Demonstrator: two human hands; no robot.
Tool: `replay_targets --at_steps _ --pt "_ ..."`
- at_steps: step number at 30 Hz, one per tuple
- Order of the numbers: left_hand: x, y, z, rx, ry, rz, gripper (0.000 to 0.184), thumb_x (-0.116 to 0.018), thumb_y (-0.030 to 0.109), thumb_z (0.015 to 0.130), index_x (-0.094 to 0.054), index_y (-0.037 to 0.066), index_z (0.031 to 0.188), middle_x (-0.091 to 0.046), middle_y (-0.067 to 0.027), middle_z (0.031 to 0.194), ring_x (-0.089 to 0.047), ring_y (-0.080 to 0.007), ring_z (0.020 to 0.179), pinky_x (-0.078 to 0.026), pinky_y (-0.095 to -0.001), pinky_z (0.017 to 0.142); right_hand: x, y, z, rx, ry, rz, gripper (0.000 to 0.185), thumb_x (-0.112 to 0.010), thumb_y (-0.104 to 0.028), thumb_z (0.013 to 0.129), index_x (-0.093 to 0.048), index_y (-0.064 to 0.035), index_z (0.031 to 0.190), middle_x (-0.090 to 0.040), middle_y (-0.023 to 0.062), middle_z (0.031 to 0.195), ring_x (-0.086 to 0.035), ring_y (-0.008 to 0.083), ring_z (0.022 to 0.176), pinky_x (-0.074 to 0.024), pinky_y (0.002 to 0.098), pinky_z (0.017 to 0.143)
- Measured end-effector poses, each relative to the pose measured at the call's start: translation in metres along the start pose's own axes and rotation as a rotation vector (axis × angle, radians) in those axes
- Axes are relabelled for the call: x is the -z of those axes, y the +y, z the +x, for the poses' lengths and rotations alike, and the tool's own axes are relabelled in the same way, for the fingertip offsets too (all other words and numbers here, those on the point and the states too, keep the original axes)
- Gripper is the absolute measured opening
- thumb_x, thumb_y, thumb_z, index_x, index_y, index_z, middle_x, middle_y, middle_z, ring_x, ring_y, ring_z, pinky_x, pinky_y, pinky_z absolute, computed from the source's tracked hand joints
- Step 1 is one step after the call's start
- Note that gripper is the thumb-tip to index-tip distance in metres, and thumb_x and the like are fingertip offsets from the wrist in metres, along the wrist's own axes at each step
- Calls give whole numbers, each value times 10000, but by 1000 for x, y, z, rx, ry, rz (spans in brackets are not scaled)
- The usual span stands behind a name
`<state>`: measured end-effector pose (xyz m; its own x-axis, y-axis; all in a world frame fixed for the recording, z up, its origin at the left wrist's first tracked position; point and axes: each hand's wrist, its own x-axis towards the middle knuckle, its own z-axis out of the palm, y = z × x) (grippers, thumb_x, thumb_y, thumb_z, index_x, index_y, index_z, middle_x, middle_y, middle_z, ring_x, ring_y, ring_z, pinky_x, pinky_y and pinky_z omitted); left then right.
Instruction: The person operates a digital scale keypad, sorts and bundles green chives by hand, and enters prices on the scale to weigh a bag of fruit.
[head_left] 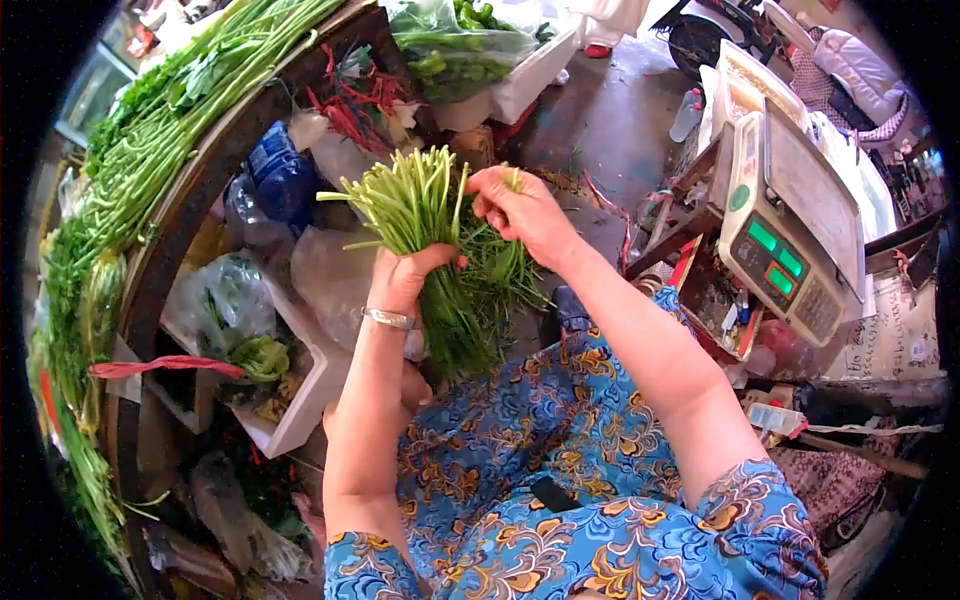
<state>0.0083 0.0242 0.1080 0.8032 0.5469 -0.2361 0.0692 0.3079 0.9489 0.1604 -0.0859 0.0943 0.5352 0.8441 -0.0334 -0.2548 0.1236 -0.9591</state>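
A thick bunch of green stems [405, 205] stands upright in my left hand [408, 275], whose fingers are wrapped round it. The pale cut ends point up and away, and the fine leaves [455, 325] hang down toward my lap. Just right of the stem ends, my right hand [520, 215] is closed in a pinch. A short bit of green stem [514, 180] shows at its curled fingers. Behind and below that hand lie more fine, feathery greens [510, 265], partly hidden by the bunch.
Long-stemmed greens [150, 170] cover a curved stall counter [165, 235] on the left. Below are a white foam box [300, 400] and plastic bags [230, 295]. Red ties [365, 110] hang at the counter's end. A digital scale [790, 250] stands at right on a wooden stand.
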Motion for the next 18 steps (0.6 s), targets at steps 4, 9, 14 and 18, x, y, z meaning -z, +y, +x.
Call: replay_targets --at_steps 4,9,14,18 --pt "-3 -8 4 -11 5 -75 362 -634 -23 659 -593 -19 1019 -628 -81 832 -624 -199 700 -516 -311 596 -16 -5 -7 11 13 4 165 -631 -255 890 -611 -94 857 -547 -54 684 -452 19 579 -342 180 511" --pt "3 -2 1 -25 38 93 241 -651 -3 686 -617 -29 923 -645 -85 792 -625 -190 675 -510 -309 608 -8 -8 -3 84 194 20 143 -618 -174 882 -611 -76 779 -568 -32 677 -493 53 617 -401 210 594" --pt "19 -11 4 -98 60 151 140 -660 -8 685 -629 -29 821 -643 -74 745 -602 -182 650 -471 -306 596 44 -17 7 165 406 172 128 -609 -216 881 -604 -99 829 -493 -33 647 -376 21 490 -269 158 411" --pt "45 -4 0 -209 182 520 166 -707 33 675 -683 5 837 -670 -65 772 -618 -164 663 -479 -301 625 81 -33 1 278 551 295 174 -571 -226 926 -577 -76 840 -451 -32 639 -368 29 498 -271 174 417"
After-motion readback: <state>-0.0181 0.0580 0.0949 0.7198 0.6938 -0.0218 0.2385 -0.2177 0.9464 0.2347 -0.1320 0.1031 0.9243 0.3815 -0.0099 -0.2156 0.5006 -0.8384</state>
